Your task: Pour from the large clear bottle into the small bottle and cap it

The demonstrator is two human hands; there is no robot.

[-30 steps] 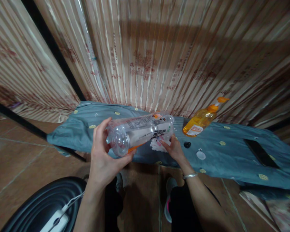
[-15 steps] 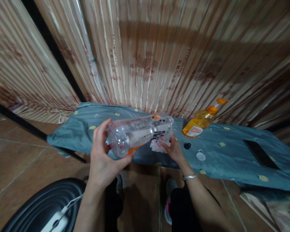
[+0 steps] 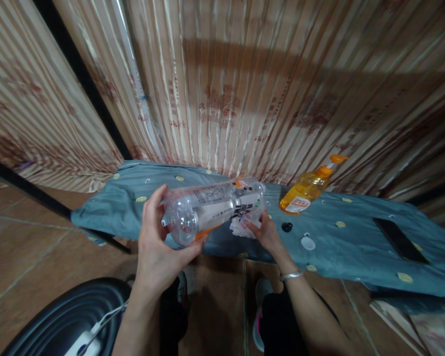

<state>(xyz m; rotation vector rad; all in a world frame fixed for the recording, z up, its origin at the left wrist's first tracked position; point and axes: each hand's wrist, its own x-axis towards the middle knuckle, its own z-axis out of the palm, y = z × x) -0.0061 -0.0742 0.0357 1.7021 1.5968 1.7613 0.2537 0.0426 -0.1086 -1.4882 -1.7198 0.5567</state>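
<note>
Left hand (image 3: pixel 157 249) gripping clear bottle (image 3: pixel 215 210) – held sideways, right hand (image 3: pixel 269 235) pinching crumpled white wad (image 3: pixel 240 228)

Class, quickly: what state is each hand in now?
Left hand: closed around one end of the clear bottle.
Right hand: holding crumpled white material, apparently tissue, by the bottle.
</note>
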